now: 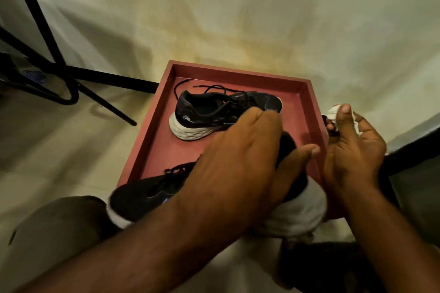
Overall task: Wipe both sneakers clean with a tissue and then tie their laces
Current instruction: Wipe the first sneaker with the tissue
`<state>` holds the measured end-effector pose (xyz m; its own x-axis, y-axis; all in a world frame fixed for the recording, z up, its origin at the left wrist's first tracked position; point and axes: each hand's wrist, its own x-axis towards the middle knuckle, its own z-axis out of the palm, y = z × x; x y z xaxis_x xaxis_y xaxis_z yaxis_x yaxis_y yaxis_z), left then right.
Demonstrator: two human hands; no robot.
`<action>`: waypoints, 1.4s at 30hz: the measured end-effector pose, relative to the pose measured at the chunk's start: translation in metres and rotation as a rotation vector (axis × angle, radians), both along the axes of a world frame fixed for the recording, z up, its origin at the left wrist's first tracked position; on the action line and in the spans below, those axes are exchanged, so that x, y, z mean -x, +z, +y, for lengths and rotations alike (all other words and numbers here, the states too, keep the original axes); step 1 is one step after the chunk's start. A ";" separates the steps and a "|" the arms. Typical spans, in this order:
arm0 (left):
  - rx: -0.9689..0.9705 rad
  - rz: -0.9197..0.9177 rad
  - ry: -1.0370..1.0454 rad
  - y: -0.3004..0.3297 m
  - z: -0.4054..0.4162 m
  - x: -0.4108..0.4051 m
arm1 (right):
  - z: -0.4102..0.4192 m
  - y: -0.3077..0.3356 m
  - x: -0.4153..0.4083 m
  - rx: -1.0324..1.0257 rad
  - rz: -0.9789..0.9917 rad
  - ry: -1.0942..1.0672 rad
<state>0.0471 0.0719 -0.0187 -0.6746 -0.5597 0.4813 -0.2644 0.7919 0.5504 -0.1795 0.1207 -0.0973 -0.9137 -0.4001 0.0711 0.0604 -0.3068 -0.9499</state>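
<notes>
Two black sneakers with white soles are in view. The far sneaker [214, 114] lies in the red tray [307, 107], heel to the left, with its laces loose. The near sneaker [145, 195] is lifted over the tray's front edge, toe to the left, white heel sole to the right. My left hand [235, 162] grips this sneaker from above around its collar, thumb along the heel. My right hand [352, 147] is beside the tray's right edge and pinches a crumpled white tissue [333, 112] under its thumb.
The red tray sits on a cream cloth-covered surface. Black metal legs [71, 74] of a stand cross the upper left. A dark edge [414, 140] runs along the right side. My knee in grey fabric [59, 221] is at the lower left.
</notes>
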 end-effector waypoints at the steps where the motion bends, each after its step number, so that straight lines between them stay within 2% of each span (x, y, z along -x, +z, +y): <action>1: -0.027 -0.074 0.008 -0.008 -0.005 0.008 | -0.001 -0.001 0.000 0.005 -0.005 0.012; 4: -0.214 -0.280 -0.005 -0.032 -0.023 0.036 | -0.002 -0.005 -0.002 0.006 -0.023 0.036; 7: -0.325 -0.349 -0.014 -0.052 -0.043 0.058 | -0.006 -0.014 -0.005 -0.052 -0.028 0.057; 11: -0.168 -0.524 -0.077 -0.062 -0.061 0.060 | -0.007 -0.019 -0.015 -0.169 -0.050 0.083; 15: -0.023 -0.548 -0.224 -0.069 -0.060 0.048 | -0.003 -0.016 -0.022 -0.280 -0.057 0.145; 17: 0.037 -0.539 -0.248 -0.078 -0.064 0.044 | 0.000 -0.018 -0.018 -0.423 0.088 0.166; 20: 0.021 -0.432 -0.216 -0.087 -0.081 0.042 | 0.003 -0.023 -0.024 -0.659 0.534 0.231; 23: -0.117 -0.345 -0.177 -0.092 -0.098 0.041 | 0.002 -0.027 -0.049 -0.630 0.828 0.247; 29: -0.325 -0.322 -0.196 -0.096 -0.116 0.037 | 0.010 -0.032 -0.065 -0.520 1.223 0.358; 31: -0.301 -0.342 -0.237 -0.090 -0.118 0.036 | 0.007 -0.026 -0.054 -0.556 1.210 0.303; 34: -0.260 -0.363 -0.360 -0.084 -0.107 0.033 | 0.003 -0.015 -0.023 -0.593 1.015 0.147; 38: -0.086 -0.563 -0.284 -0.092 -0.092 0.034 | 0.007 -0.022 -0.034 -0.646 0.959 0.205; 42: -0.134 -0.496 -0.288 -0.093 -0.097 0.031 | 0.017 -0.024 -0.054 -0.591 0.995 0.247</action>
<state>0.0158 -0.0251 -0.1115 -0.9350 -0.3545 0.0074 -0.3001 0.8023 0.5160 -0.1252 0.1374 -0.1217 -0.4543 -0.7677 0.4519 -0.7894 0.1118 -0.6036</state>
